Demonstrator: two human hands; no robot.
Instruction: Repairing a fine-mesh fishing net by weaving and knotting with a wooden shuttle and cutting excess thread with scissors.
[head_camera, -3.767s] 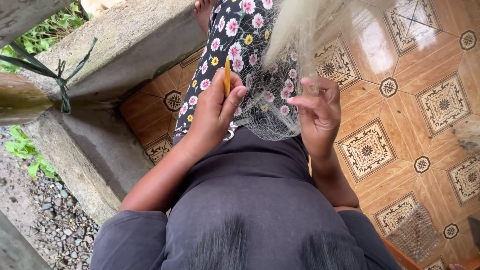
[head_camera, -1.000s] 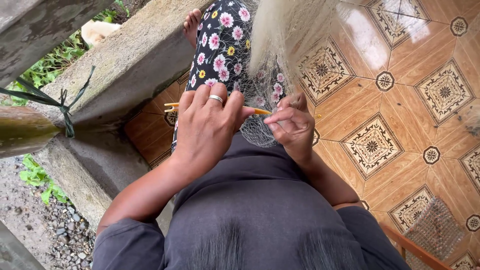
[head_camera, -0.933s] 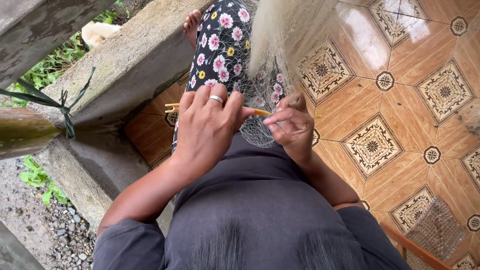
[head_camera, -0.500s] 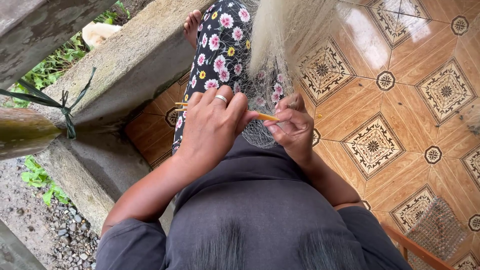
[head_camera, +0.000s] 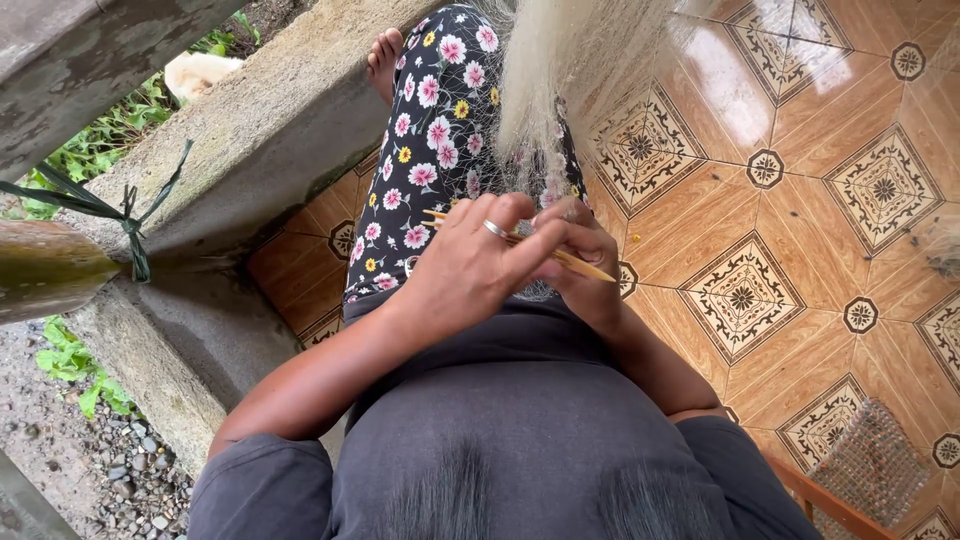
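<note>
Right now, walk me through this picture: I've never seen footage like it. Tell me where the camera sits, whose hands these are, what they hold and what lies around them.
There is no machine here. The camera is worn on a person's head and looks straight down, so you see dark hair, a grey top and both arms from above.

The left hand, with a ring on one finger, and the right hand meet over the lap. Between them they hold a thin yellowish stick, lying roughly level, against a fine pale net that falls over the flowered trousers.

The person sits on a patterned brown tile floor. To the left runs a low concrete wall with a green strap tied near it; beyond are gravel and plants. A small mesh basket sits at lower right.
</note>
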